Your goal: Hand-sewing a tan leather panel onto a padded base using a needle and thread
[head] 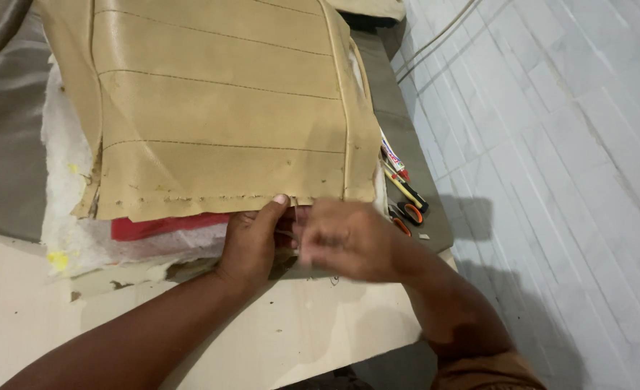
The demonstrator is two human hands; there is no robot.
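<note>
Both hands meet at the tan stitched cover's near edge: left hand pinches it, right hand (blurred) grip unclear; scissors at the table's right edge.

The tan cover looks like smooth, faintly glossy leatherette with stitched seams; the white padding beneath looks fibrous and rough.

head view | looks down, forward | close over table edge
</note>
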